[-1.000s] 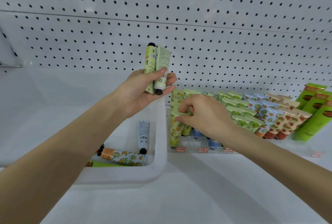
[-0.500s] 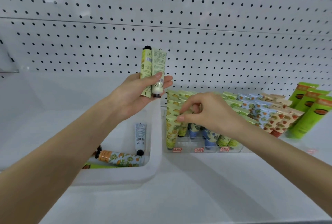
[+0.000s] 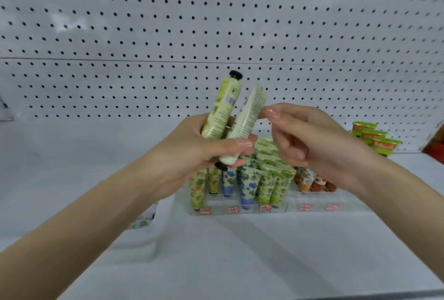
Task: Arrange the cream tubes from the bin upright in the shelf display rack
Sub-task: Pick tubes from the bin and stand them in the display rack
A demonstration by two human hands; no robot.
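My left hand (image 3: 192, 155) grips two cream tubes in front of the pegboard. One is a yellow-green tube (image 3: 222, 107) with its black cap up; the other is a pale tube (image 3: 247, 117) with its black cap down. My right hand (image 3: 310, 141) is raised beside them, holding nothing, its fingertips touching the pale tube's upper edge. Below both hands the clear display rack (image 3: 242, 209) holds rows of upright tubes (image 3: 249, 186) with green, yellow and blue flower prints. The white bin (image 3: 146, 225) is mostly hidden behind my left forearm.
Orange-print tubes (image 3: 312, 182) stand in the rack's right section. Green boxes (image 3: 374, 138) sit at the far right against the white pegboard wall (image 3: 144, 47). The white shelf surface (image 3: 240, 263) stretches toward me in front of the rack.
My right hand left the tubes in the rack and rose up to the pale tube in my left hand. The view shifted, so the bin slid behind my left forearm.
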